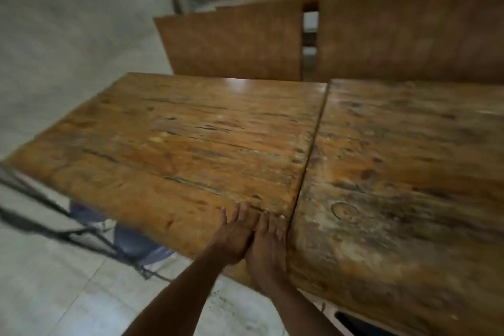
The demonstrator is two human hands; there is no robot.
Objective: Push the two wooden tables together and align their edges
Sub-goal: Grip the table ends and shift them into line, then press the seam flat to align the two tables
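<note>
Head view: both hands (252, 240) flat on left table (177, 144) nr seam w/ right table (409, 185).

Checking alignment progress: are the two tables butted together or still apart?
Together, nearly: only a thin dark seam separates the left table and right table. Far edges look slightly offset. Both hands lie flat beside the seam.

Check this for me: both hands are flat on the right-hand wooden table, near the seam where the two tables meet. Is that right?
Not quite. The head view shows the left hand and right hand flat on the left-hand wooden table, beside its seam with the right-hand wooden table.
</note>
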